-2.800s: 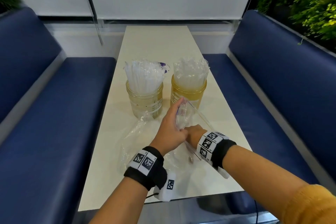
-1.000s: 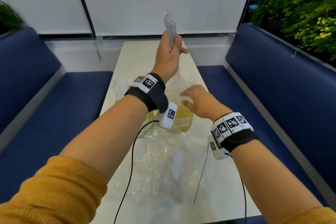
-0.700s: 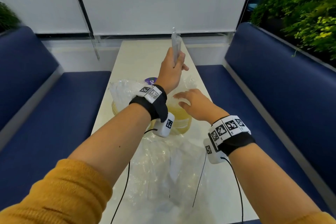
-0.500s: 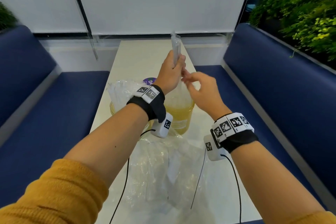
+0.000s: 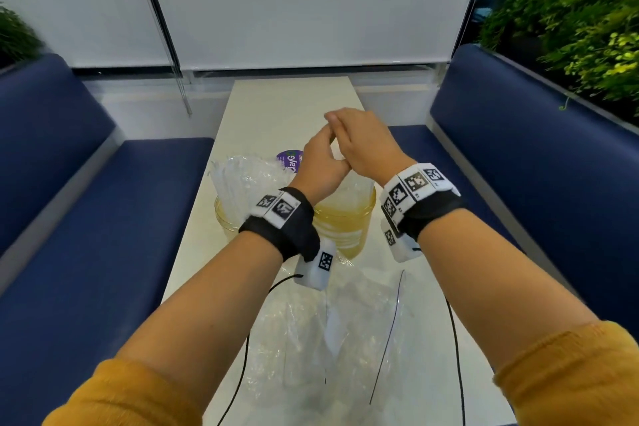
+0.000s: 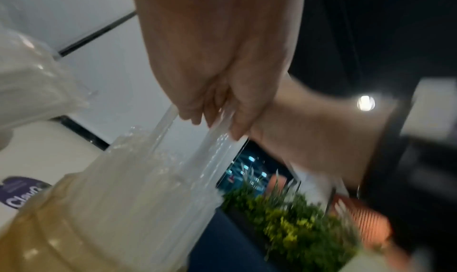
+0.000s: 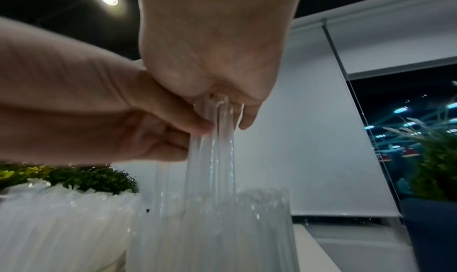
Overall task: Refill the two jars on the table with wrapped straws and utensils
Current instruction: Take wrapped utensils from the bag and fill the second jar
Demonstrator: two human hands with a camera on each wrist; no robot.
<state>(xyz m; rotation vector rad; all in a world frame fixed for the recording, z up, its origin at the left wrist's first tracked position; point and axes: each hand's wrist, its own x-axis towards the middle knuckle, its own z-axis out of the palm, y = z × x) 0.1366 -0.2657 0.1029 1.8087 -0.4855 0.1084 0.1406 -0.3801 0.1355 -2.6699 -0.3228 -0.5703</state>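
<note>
Two glass jars stand mid-table. The left jar is packed with clear-wrapped pieces. Over the amber right jar my hands meet. My left hand grips a small bundle of clear wrapped straws. My right hand pinches the bundle's top. The straws hang straight down, and their lower ends stand among the wrapped straws filling the right jar. From the head view my hands hide the bundle.
Crumpled empty plastic bags lie on the white table near me, under my wrist cables. A round purple label lies behind the jars. Blue benches flank the table; plants stand at right.
My left hand came down from a raised position with the straws, so their ends now sit in the right jar. My right hand moved up and closed on the bundle's top.
</note>
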